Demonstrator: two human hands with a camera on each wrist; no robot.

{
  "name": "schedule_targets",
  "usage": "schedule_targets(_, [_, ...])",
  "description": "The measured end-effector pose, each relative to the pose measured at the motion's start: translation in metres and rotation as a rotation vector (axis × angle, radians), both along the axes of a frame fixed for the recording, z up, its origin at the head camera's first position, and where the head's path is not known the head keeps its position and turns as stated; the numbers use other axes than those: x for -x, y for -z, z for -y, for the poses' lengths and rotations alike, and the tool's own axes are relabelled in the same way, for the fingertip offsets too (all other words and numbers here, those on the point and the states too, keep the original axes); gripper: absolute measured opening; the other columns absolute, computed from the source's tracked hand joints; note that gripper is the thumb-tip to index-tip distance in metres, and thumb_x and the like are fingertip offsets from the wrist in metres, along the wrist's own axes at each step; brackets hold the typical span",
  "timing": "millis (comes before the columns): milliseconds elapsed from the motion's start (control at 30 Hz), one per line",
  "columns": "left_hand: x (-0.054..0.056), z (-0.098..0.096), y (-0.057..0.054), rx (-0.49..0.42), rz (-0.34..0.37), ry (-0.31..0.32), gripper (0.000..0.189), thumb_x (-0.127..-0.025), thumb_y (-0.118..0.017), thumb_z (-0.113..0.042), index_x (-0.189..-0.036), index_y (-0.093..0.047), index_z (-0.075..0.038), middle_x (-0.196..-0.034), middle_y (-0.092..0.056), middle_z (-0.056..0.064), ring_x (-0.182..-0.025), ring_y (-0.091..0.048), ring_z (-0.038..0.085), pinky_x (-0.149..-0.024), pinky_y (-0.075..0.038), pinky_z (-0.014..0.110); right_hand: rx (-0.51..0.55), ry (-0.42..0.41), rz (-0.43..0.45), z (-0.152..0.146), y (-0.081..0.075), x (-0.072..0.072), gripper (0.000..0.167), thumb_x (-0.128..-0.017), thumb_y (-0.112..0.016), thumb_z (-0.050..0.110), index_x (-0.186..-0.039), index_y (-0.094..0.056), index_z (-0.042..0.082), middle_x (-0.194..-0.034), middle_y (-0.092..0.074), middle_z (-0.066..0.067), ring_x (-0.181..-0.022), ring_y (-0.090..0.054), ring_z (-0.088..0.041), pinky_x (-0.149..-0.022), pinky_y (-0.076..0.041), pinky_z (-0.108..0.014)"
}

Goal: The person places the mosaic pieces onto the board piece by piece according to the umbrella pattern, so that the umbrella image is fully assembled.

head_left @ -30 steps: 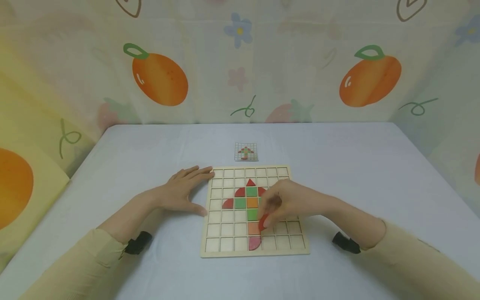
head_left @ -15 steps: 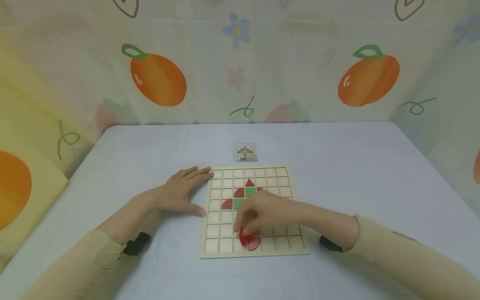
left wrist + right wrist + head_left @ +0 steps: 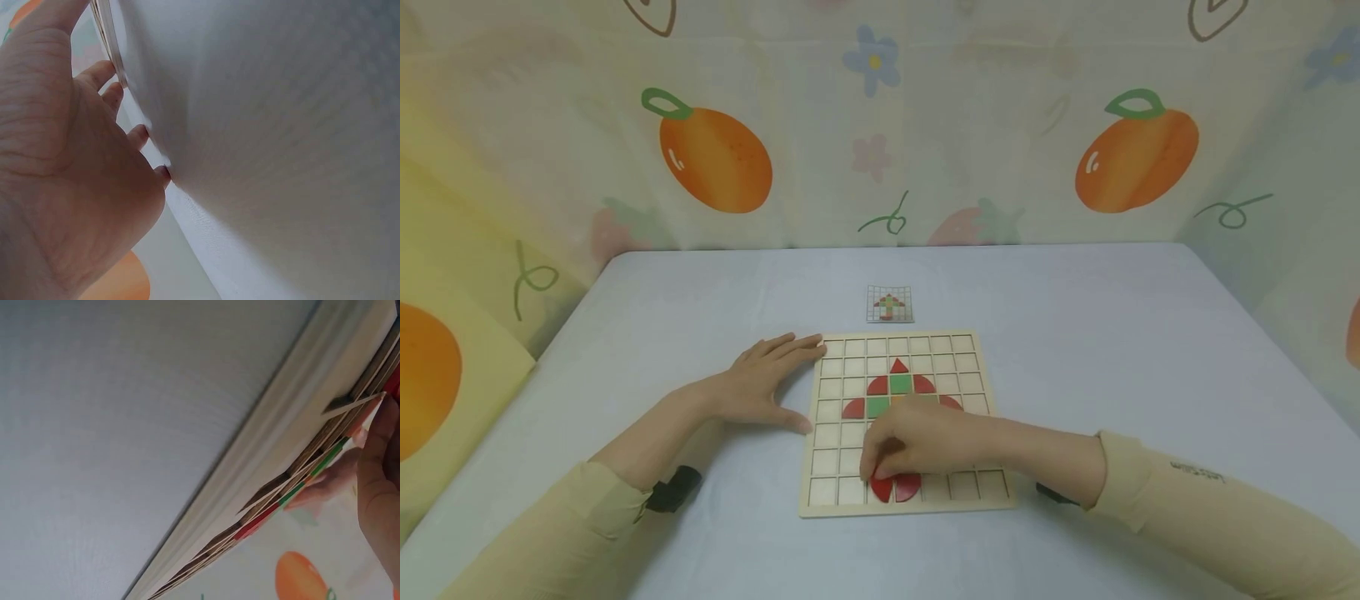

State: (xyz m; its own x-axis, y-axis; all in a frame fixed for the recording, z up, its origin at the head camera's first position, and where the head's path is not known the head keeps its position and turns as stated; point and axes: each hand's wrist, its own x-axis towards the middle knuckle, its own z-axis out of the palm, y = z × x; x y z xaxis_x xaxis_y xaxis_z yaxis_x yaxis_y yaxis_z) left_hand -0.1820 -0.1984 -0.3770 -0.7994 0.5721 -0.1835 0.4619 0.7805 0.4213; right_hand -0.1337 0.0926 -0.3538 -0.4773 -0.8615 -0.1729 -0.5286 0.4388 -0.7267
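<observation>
My right hand point(image 3: 917, 437) pinches a red quarter-circle tile point(image 3: 882, 489) at the near row of the wooden grid board point(image 3: 844, 512). That tile sits at a slight angle over a cell, beside another red quarter-circle tile point(image 3: 908, 487). My left hand point(image 3: 752, 385) lies with its fingers spread at the board's left side, fingertips and thumb at the rim. In the left wrist view the left hand point(image 3: 87, 150) shows its palm, fingers extended. A green tile point(image 3: 900, 383), a red triangle tile point(image 3: 898, 366) and several red quarter-circles lie in cells; my right hand hides the middle ones.
Beyond the board lies a small pattern card point(image 3: 890, 304) printed with a red and green arrow shape on a grid. A white cloth covers the table point(image 3: 1075, 333). A fruit-print curtain point(image 3: 820, 125) stands behind it.
My right hand has moved left and toward the near edge of the board, carrying the red quarter-circle tile down to the cell. My left hand has stayed in place.
</observation>
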Motion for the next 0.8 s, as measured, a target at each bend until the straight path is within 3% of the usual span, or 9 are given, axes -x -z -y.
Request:
schedule_targets(567, [0.0007, 0.001, 0.0023, 0.0, -0.011, 0.004, 0.106, -0.08, -0.084, -0.058, -0.163, -0.034, -0.014, -0.175, -0.024, 0.01, -0.16, -0.015, 0.049, -0.123, -0.012, 0.079, 0.005, -0.045, -0.006, 0.0004, 0.0035, -0.0001, 0.014, -0.096, -0.073, 0.005, -0.102, -0.082, 0.013, -0.101, -0.079, 0.007, -0.093, -0.065, 0.008, -0.089, -0.055, -0.014])
schedule_targets(800, [0.0009, 0.0018, 0.0029, -0.004, -0.006, 0.003, 0.106, -0.08, -0.084, -0.058, -0.164, -0.034, -0.014, -0.176, -0.024, 0.01, -0.16, -0.014, 0.049, -0.123, -0.012, 0.078, 0.004, -0.02, -0.002, -0.0005, 0.0038, 0.0011, 0.014, -0.096, -0.074, 0.007, -0.102, -0.082, 0.016, -0.1, -0.079, 0.01, -0.093, -0.064, 0.008, -0.089, -0.055, -0.014])
